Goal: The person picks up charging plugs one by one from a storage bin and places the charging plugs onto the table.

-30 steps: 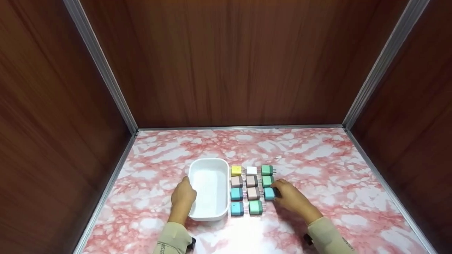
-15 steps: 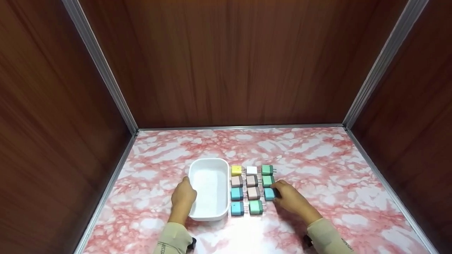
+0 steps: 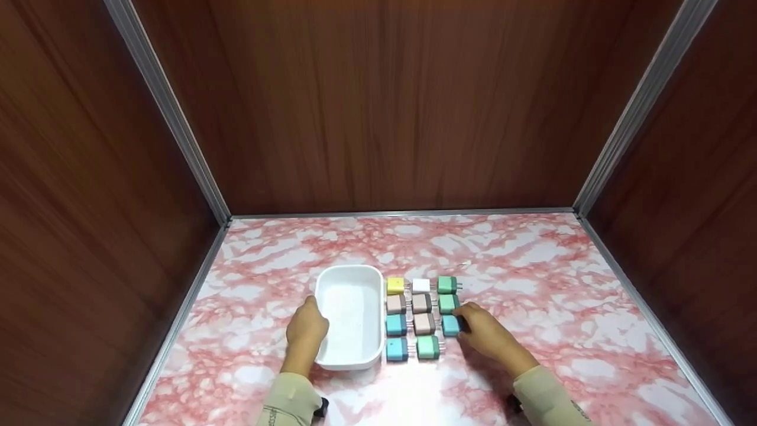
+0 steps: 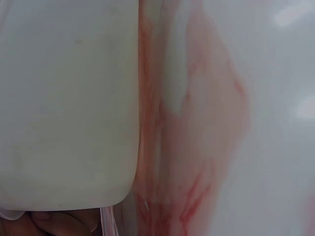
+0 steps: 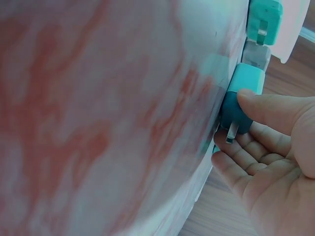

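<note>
A white rectangular tub [image 3: 355, 319] stands on the table, seen from above with nothing in it. My left hand [image 3: 307, 326] grips its left rim; in the left wrist view the fingers [image 4: 61, 223] show curled at the tub's [image 4: 69, 103] edge. To the tub's right, my right hand [image 3: 488, 331] pinches a blue charger plug [image 3: 450, 325] at the near end of the rightmost column. The right wrist view shows the thumb [image 5: 261, 103] pressed on this plug [image 5: 248, 78], fingers on its other side, metal prongs between them.
Beside the tub, several charger plugs lie in rows, prongs pointing right: yellow [image 3: 395, 286], white [image 3: 421, 286], pink [image 3: 424, 324], blue [image 3: 397, 349] and green [image 3: 428, 347]. Wood-grain panels [image 3: 402, 118] enclose the red-and-white marbled table [image 3: 591, 331] at the back and sides.
</note>
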Motion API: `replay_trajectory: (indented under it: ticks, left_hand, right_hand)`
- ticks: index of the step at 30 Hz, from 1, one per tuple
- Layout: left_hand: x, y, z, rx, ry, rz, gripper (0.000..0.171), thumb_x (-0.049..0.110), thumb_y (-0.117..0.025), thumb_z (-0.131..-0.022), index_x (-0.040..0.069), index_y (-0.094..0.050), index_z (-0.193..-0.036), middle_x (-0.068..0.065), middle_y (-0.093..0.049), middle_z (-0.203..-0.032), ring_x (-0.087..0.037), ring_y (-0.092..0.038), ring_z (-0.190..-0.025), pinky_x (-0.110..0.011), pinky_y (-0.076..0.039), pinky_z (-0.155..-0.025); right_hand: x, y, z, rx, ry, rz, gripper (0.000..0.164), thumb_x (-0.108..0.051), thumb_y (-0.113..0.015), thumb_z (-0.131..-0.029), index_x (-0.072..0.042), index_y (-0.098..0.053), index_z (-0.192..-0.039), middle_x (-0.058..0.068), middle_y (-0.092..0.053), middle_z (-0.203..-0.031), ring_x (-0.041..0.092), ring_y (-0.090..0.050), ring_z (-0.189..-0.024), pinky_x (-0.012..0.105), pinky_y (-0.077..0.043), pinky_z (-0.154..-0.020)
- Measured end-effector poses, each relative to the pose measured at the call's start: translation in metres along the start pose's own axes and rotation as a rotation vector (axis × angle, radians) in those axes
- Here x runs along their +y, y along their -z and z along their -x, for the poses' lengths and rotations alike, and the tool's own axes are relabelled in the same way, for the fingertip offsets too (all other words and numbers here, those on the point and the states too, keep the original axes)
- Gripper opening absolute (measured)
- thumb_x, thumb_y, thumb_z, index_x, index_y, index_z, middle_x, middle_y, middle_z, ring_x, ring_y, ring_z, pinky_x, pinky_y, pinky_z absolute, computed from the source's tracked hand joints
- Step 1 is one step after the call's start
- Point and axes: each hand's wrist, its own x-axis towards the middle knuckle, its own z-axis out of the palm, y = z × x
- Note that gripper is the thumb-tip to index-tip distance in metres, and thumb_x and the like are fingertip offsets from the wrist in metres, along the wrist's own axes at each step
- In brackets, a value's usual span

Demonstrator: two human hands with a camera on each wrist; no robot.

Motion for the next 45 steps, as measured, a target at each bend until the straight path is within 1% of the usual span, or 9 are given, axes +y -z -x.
replay_trajectory:
  ticks: [5, 14, 18, 22, 29, 34, 38, 42, 45]
  left_hand:
    - [-0.001, 0.0, 0.001, 0.01, 0.008, 0.002, 0.057, 0.005, -0.061, -0.09, -0.004, -0.049, -0.145, -0.026, -0.067, -0.125, -0.044, -0.066, -0.113, -0.057, -0.053, -0.089]
    - [-0.001, 0.003, -0.001, 0.032, -0.003, -0.012, 0.054, 0.006, -0.061, -0.089, -0.005, -0.052, -0.14, -0.027, -0.069, -0.118, -0.044, -0.068, -0.109, -0.057, -0.054, -0.087]
    - [-0.002, 0.003, -0.001, 0.013, 0.003, -0.001, 0.058, 0.007, -0.061, -0.091, -0.004, -0.048, -0.146, -0.027, -0.067, -0.124, -0.044, -0.066, -0.112, -0.057, -0.054, -0.088]
    - [0.0, 0.002, -0.001, 0.0, 0.012, 0.003, 0.06, 0.007, -0.06, -0.092, -0.003, -0.046, -0.149, -0.026, -0.067, -0.127, -0.044, -0.066, -0.114, -0.056, -0.054, -0.089]
    - [0.002, 0.001, -0.001, 0.025, 0.011, -0.005, 0.053, 0.007, -0.06, -0.089, -0.003, -0.051, -0.141, -0.025, -0.07, -0.116, -0.043, -0.068, -0.108, -0.056, -0.054, -0.086]
    - [0.003, 0.002, -0.002, 0.008, 0.016, -0.01, 0.057, 0.007, -0.057, -0.091, -0.005, -0.046, -0.146, -0.026, -0.069, -0.118, -0.043, -0.068, -0.109, -0.056, -0.054, -0.087]
    - [0.002, 0.003, -0.003, -0.008, 0.024, -0.008, 0.06, 0.007, -0.055, -0.093, -0.005, -0.041, -0.15, -0.027, -0.069, -0.118, -0.043, -0.068, -0.107, -0.056, -0.054, -0.085]
    - [0.001, 0.004, -0.003, -0.027, 0.05, 0.018, 0.061, 0.01, -0.049, -0.097, -0.004, -0.035, -0.155, -0.027, -0.068, -0.123, -0.043, -0.067, -0.109, -0.056, -0.054, -0.084]
    - [0.0, 0.004, -0.002, -0.039, 0.07, 0.047, 0.061, 0.014, -0.047, -0.1, -0.004, -0.032, -0.156, -0.028, -0.065, -0.128, -0.044, -0.066, -0.113, -0.056, -0.054, -0.085]
  right_hand:
    - [0.001, -0.002, 0.0, 0.001, 0.007, -0.003, 0.039, 0.006, -0.078, -0.079, 0.003, -0.067, -0.116, 0.016, -0.066, -0.115, 0.031, -0.064, -0.111, 0.05, -0.051, -0.098]
    - [-0.001, -0.004, -0.002, 0.019, 0.011, -0.005, 0.039, 0.005, -0.078, -0.079, 0.003, -0.067, -0.116, 0.015, -0.066, -0.113, 0.029, -0.065, -0.109, 0.05, -0.052, -0.097]
    - [-0.002, -0.003, -0.003, 0.017, 0.013, 0.006, 0.04, 0.005, -0.079, -0.079, 0.003, -0.066, -0.117, 0.014, -0.065, -0.114, 0.028, -0.064, -0.11, 0.049, -0.052, -0.097]
    - [-0.003, -0.003, -0.001, 0.026, 0.019, 0.014, 0.04, 0.007, -0.079, -0.078, 0.003, -0.066, -0.116, 0.014, -0.065, -0.114, 0.028, -0.065, -0.108, 0.049, -0.052, -0.096]
    - [0.001, -0.002, 0.002, 0.037, 0.026, 0.007, 0.042, 0.007, -0.08, -0.077, 0.002, -0.067, -0.117, 0.013, -0.065, -0.114, 0.028, -0.065, -0.108, 0.049, -0.053, -0.096]
    - [0.002, 0.0, 0.002, 0.039, 0.014, 0.006, 0.043, 0.004, -0.079, -0.078, -0.001, -0.068, -0.12, 0.01, -0.065, -0.117, 0.026, -0.064, -0.11, 0.048, -0.051, -0.098]
    - [0.0, 0.003, 0.001, 0.043, 0.002, 0.021, 0.044, 0.001, -0.079, -0.081, -0.001, -0.067, -0.122, 0.01, -0.065, -0.12, 0.027, -0.063, -0.114, 0.049, -0.051, -0.1]
    - [-0.005, 0.007, 0.0, 0.046, -0.015, 0.041, 0.043, -0.005, -0.08, -0.085, -0.002, -0.066, -0.126, 0.01, -0.064, -0.125, 0.028, -0.063, -0.118, 0.047, -0.05, -0.102]
    - [-0.009, 0.009, 0.0, 0.055, -0.006, 0.059, 0.042, -0.008, -0.079, -0.088, -0.002, -0.065, -0.127, 0.01, -0.064, -0.127, 0.027, -0.063, -0.12, 0.046, -0.05, -0.103]
